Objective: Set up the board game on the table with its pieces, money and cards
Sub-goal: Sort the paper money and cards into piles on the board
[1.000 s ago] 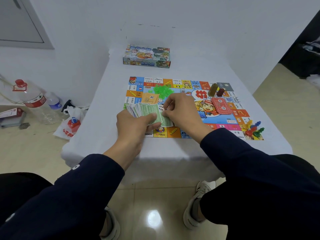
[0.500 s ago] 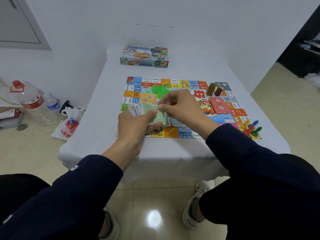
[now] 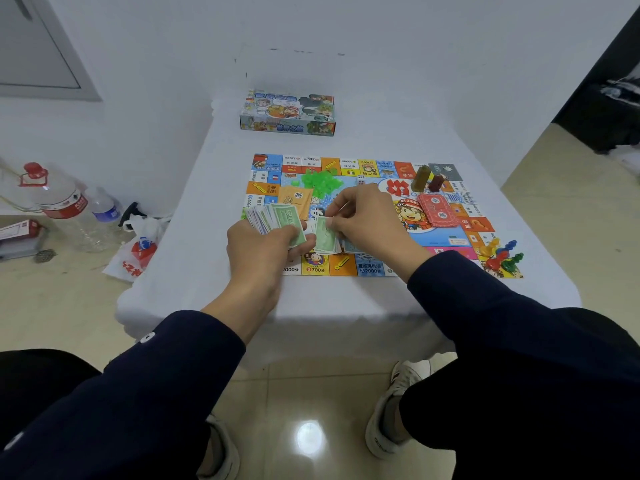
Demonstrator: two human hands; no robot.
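Observation:
A colourful game board (image 3: 377,268) lies flat on the white table (image 3: 207,258). My left hand (image 3: 259,251) grips a fanned stack of paper money (image 3: 273,218) over the board's near left part. My right hand (image 3: 367,220) pinches a green note (image 3: 323,233) above a small pile of notes (image 3: 329,249) on the board. Orange cards (image 3: 296,200), green plastic houses (image 3: 320,181), a red card stack (image 3: 438,211), two upright blocks (image 3: 427,180) and coloured pawns (image 3: 502,258) sit on the board.
The game box (image 3: 287,114) stands at the table's far end by the wall. On the floor to the left are water bottles (image 3: 59,202), a plastic bag (image 3: 135,251) and a small box (image 3: 17,232). My knees and shoes are below the table's near edge.
My right hand has drawn a green note off the fan and moved it rightward and down over the pile on the board. My left hand keeps hold of the fan.

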